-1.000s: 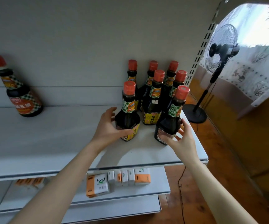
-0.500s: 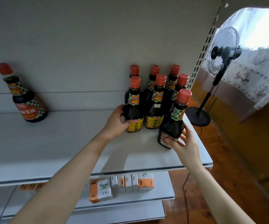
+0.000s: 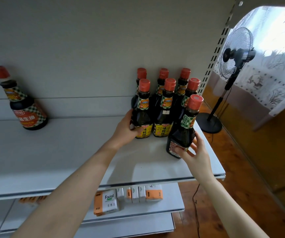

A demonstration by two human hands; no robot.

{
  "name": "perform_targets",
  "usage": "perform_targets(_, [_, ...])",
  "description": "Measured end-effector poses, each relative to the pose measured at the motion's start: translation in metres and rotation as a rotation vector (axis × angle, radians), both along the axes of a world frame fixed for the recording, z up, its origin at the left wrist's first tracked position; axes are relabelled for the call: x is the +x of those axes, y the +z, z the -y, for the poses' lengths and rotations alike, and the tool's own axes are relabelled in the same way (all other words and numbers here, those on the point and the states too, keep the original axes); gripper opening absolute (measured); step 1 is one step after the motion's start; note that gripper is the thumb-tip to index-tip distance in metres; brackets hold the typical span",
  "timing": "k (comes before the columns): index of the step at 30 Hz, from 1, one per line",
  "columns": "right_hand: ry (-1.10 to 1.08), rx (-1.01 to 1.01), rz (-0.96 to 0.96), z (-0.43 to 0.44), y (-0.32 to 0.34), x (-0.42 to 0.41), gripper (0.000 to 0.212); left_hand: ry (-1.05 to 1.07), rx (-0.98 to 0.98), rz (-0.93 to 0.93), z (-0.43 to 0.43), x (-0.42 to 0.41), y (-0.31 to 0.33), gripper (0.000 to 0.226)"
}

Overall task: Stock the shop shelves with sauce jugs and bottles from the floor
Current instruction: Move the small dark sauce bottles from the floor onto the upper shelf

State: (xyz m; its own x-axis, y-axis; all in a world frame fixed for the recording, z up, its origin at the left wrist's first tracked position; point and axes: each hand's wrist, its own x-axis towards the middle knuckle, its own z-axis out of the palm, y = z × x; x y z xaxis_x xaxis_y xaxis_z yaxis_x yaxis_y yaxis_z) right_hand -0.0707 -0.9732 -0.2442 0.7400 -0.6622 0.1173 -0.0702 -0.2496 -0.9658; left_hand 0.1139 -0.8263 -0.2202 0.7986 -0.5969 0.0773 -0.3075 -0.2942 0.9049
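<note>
A black pedestal fan (image 3: 234, 54) is standing on the reddish wooden floor (image 3: 241, 169) at right, before a pale patterned curtain (image 3: 275, 69) glowing with daylight, probably covering a window. Yellowish panelling (image 3: 278, 152) is lining the right wall.

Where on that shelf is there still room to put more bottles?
The widest bare stretch of the shelf lies between the lone bottle at the left and the cluster of bottles at the right. A strip along the front edge is also free. The right end is crowded.
</note>
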Motion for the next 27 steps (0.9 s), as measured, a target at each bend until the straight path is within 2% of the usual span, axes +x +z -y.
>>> perform_targets(4, [-0.002,0.001,-0.005,0.000,-0.001,0.000,0.070,-0.012,0.042,0.020,0.002,0.003,-0.002,0.079])
perform_targets(16, [-0.003,-0.003,-0.019,0.000,-0.002,0.001,0.073,-0.048,0.110,0.066,0.005,-0.001,0.000,0.078])
perform_targets(21, [-0.043,-0.026,-0.036,0.002,0.001,-0.001,0.076,0.144,0.165,0.009,0.005,-0.022,-0.004,0.080])
perform_targets(23, [-0.107,-0.071,-0.054,0.001,0.001,-0.003,0.080,0.192,0.192,0.047,0.001,-0.035,-0.012,0.076])
perform_targets(25, [-0.191,-0.133,-0.080,0.001,0.000,-0.007,0.087,0.129,0.265,0.116,-0.002,-0.046,-0.023,0.071])
perform_targets(27, [-0.268,-0.191,-0.107,0.003,-0.002,-0.011,0.089,0.055,0.456,0.191,-0.004,-0.056,-0.030,0.078])
